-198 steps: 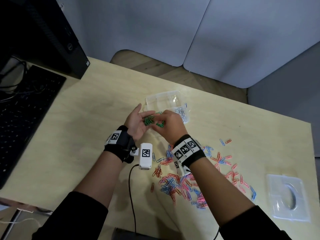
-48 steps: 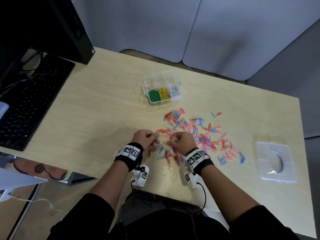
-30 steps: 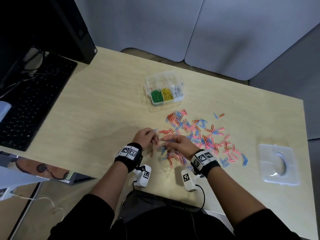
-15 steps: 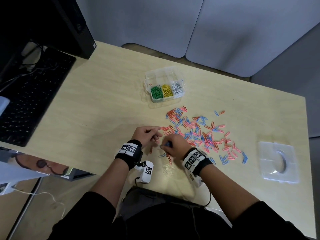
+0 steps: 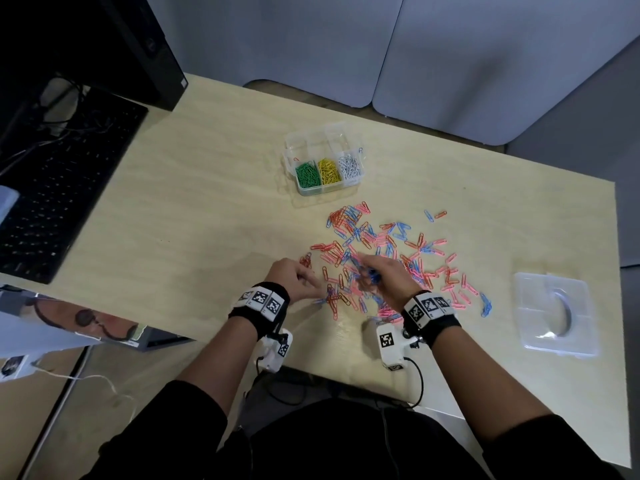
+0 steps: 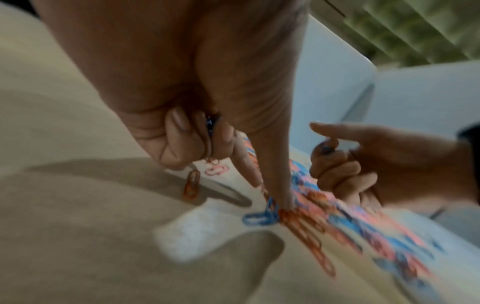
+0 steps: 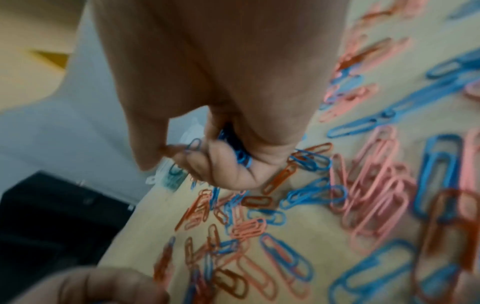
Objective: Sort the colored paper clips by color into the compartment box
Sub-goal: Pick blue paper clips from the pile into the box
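Gripping blue clips [image 7: 240,153], right hand [image 5: 388,277] nears table edge [image 5: 329,355].

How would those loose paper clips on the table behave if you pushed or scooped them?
The loose paper clips look thin and light, so a push would probably slide them. They overlap, so some may snag and drag along. The right hand grips several blue clips, suggesting they bunch easily.

The head camera looked steeply down from above at the whole table [image 5: 207,209]. The left wrist camera sat close behind the left hand [image 6: 197,86], facing along its fingers. The right wrist camera did likewise behind the right hand [image 7: 221,86]. All three shared the scattered paper clips [image 5: 388,258].
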The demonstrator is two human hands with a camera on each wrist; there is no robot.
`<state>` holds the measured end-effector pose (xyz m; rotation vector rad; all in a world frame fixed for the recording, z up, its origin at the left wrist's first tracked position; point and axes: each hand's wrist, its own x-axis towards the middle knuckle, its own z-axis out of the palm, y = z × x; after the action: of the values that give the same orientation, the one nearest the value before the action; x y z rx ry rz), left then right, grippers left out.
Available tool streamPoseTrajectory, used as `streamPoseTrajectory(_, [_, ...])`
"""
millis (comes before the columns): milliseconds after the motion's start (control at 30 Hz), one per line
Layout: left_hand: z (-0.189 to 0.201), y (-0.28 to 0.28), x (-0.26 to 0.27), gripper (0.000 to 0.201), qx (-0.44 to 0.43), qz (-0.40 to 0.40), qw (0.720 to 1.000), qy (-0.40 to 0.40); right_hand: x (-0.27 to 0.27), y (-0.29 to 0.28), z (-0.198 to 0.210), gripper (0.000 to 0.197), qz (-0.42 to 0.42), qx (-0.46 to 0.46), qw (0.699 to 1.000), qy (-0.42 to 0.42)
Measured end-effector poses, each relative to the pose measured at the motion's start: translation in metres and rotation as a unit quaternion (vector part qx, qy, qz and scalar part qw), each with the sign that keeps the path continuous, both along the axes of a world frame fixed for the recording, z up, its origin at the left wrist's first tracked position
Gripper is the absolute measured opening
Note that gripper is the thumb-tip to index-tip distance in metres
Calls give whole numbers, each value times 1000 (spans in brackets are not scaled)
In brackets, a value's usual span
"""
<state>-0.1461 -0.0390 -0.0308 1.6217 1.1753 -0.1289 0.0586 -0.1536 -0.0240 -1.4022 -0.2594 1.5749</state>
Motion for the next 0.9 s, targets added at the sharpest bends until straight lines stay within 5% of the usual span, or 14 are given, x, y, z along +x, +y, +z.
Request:
streamPoseTrajectory(100, [-4,-8,2,30,37,-49,998,18,-1,-4,-5,45,81,-11,983,-167])
streamPoseTrajectory(333, [-7,-19,4,18,70,-102,992,23,-11,-4,-5,17,105,-27,981,-159])
streamPoseTrajectory(500, [-4,-27,6,8,132,-159,977,60,-20,-8,-12,5,209,-29,867,-451])
streamPoseTrajectory(667, [0,-30,9,9,131,-149,979,51,-26,-4,-16,19,256,-38,800,-541])
streamPoseTrajectory(767, [2,-26,9,20,118,-109,987,26,-21,-5,-16,17,265,-18,821,-505])
streamPoseTrajectory(900, [7,-18,14,26,119,-84,989,4,3,-16,-9,16,170,-2,935,-311])
